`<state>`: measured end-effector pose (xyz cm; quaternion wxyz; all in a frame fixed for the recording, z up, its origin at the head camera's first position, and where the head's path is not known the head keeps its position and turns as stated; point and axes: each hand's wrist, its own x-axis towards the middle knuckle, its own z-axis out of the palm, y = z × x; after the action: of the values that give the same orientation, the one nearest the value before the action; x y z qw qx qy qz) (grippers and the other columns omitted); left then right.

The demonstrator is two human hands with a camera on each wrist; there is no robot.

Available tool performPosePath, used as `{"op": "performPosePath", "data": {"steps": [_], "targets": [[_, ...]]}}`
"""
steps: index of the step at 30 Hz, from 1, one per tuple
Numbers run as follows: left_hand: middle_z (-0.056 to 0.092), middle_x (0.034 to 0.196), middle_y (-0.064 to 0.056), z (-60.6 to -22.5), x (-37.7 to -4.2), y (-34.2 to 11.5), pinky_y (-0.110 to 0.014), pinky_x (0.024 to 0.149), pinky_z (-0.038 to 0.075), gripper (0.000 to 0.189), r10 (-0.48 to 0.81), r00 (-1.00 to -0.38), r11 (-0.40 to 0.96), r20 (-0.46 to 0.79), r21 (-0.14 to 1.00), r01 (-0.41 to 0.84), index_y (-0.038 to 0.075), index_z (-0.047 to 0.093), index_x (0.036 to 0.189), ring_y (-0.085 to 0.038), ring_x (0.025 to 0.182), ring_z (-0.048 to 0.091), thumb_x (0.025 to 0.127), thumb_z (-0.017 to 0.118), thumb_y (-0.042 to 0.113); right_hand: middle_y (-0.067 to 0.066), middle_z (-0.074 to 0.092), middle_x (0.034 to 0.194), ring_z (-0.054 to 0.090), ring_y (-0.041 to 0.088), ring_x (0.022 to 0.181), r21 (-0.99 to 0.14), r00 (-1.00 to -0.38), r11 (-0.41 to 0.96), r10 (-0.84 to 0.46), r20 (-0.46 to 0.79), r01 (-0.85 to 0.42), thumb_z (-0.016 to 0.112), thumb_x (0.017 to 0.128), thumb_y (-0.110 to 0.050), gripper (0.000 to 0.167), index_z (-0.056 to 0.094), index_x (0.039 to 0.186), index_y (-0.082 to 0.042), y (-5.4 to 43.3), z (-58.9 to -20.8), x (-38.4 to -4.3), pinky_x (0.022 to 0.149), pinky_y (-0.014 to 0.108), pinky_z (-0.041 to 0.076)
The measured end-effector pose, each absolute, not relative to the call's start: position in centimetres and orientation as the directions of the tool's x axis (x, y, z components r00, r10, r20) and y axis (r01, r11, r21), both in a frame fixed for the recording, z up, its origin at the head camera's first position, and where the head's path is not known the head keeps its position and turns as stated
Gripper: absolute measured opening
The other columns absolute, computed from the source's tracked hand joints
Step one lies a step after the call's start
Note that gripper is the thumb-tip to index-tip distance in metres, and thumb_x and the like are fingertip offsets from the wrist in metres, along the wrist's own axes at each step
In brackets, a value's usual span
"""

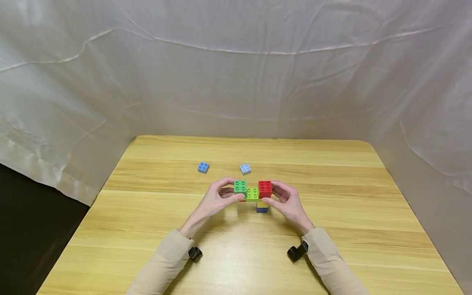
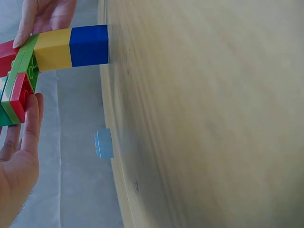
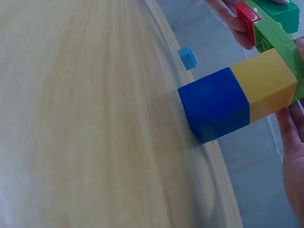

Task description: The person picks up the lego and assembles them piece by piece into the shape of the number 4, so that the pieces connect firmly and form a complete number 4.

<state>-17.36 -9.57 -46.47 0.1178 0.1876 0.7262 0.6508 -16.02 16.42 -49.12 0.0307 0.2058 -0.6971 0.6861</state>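
Note:
Both hands hold one structure of joined building bricks. A blue brick [image 3: 216, 104] is at its foot, with a yellow brick [image 3: 263, 84] above it. Over that, a long lime green brick [image 1: 252, 194] reaches out to the left. On top sit a green brick [image 1: 240, 187] at the left end and a red brick [image 1: 264, 188] at the right. Under the left end is a small red piece [image 2: 20, 97]. My left hand [image 1: 220, 197] pinches the green brick end, thumb in front. With thumb and fingers, my right hand [image 1: 290, 205] grips the red brick.
Farther back on the wooden table [image 1: 155, 229] lie a blue brick [image 1: 203, 167] and a light blue brick [image 1: 245, 169], apart from each other. Pale cloth [image 1: 236, 90] hangs behind the table and at its sides.

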Motion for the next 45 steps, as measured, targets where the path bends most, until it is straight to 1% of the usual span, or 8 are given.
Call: {"op": "performPosePath", "data": {"steps": [10,13,18,21,26,29,38,45], "targets": [[0.069,0.115,-0.019,-46.3,-17.3,-9.7,-0.029,0.092,0.061,0.039,0.413,-0.902,0.112,0.126,0.976,0.187,0.002,0.064,0.121,-0.015,0.098,0.070,0.085,0.079,0.006,-0.013,0.068,0.120,0.065,0.003,0.113,-0.964,-0.924,-0.056,-0.274,0.267,-0.262,0.077,0.082,0.005,0.053,0.056,0.131,0.010,16.7,-48.8,-16.2,0.104,0.019,0.052],[0.070,0.114,-0.018,-46.3,-17.3,-9.7,-0.029,0.091,0.061,0.039,0.410,-0.903,0.120,0.126,0.974,0.191,0.003,0.065,0.120,-0.015,0.097,0.070,0.084,0.080,0.006,-0.010,0.068,0.125,0.063,0.004,0.118,-0.957,-0.908,-0.139,-0.308,0.285,-0.254,0.068,0.092,-0.001,0.044,0.056,0.134,0.005,17.1,-48.9,-16.7,0.107,0.019,0.050],[0.070,0.115,-0.018,-46.2,-17.3,-10.0,-0.028,0.092,0.061,0.040,0.412,-0.904,0.124,0.109,0.977,0.174,0.004,0.066,0.120,-0.019,0.099,0.070,0.083,0.081,0.007,0.000,0.070,0.126,0.065,0.009,0.118,-0.931,-0.876,-0.246,-0.337,0.345,-0.271,0.051,0.105,-0.014,0.039,0.051,0.132,0.014,17.7,-49.1,-19.0,0.108,0.025,0.051],[0.070,0.115,-0.018,-46.2,-17.2,-10.4,-0.028,0.091,0.062,0.040,0.417,-0.903,0.121,0.100,0.979,0.164,0.005,0.066,0.119,-0.021,0.099,0.070,0.083,0.082,0.007,0.008,0.071,0.125,0.068,0.013,0.115,-0.965,-0.910,-0.181,-0.338,0.241,-0.189,0.058,0.103,-0.017,0.045,0.049,0.134,0.015,17.8,-49.3,-20.5,0.107,0.028,0.054],[0.070,0.113,-0.017,-46.1,-17.1,-11.1,-0.029,0.089,0.062,0.040,0.430,-0.899,0.114,0.076,0.984,0.137,0.005,0.067,0.118,-0.020,0.097,0.070,0.082,0.083,0.009,0.023,0.061,0.136,0.062,0.033,0.126,-0.999,-0.937,-0.025,-0.345,0.045,-0.038,0.070,0.094,-0.010,0.055,0.048,0.141,0.006,17.3,-49.8,-22.8,0.103,0.024,0.055],[0.070,0.112,-0.016,-45.9,-17.0,-11.3,-0.030,0.089,0.062,0.040,0.437,-0.897,0.104,0.064,0.987,0.121,0.005,0.066,0.118,-0.018,0.097,0.070,0.082,0.083,0.009,0.029,0.055,0.142,0.056,0.042,0.131,-0.999,-0.925,0.030,-0.378,0.021,-0.035,0.070,0.093,-0.005,0.056,0.048,0.143,0.005,16.5,-50.1,-24.4,0.103,0.025,0.055],[0.071,0.111,-0.016,-46.1,-17.0,-11.5,-0.031,0.088,0.063,0.039,0.447,-0.892,0.101,0.062,0.988,0.119,0.003,0.066,0.118,-0.018,0.096,0.072,0.083,0.082,0.010,0.027,0.051,0.147,0.049,0.042,0.138,-0.987,-0.917,0.150,-0.399,-0.003,-0.062,0.069,0.088,0.007,0.061,0.046,0.145,0.004,14.8,-50.7,-27.5,0.119,0.048,0.042],[0.071,0.110,-0.017,-45.9,-17.0,-11.4,-0.032,0.088,0.063,0.040,0.450,-0.890,0.084,0.069,0.989,0.120,0.001,0.066,0.118,-0.016,0.095,0.071,0.082,0.082,0.008,0.029,0.050,0.147,0.051,0.044,0.134,-0.980,-0.908,0.186,-0.418,-0.008,-0.077,0.067,0.087,0.011,0.059,0.047,0.142,0.007,13.9,-50.7,-28.7,0.118,0.047,0.043]]}}
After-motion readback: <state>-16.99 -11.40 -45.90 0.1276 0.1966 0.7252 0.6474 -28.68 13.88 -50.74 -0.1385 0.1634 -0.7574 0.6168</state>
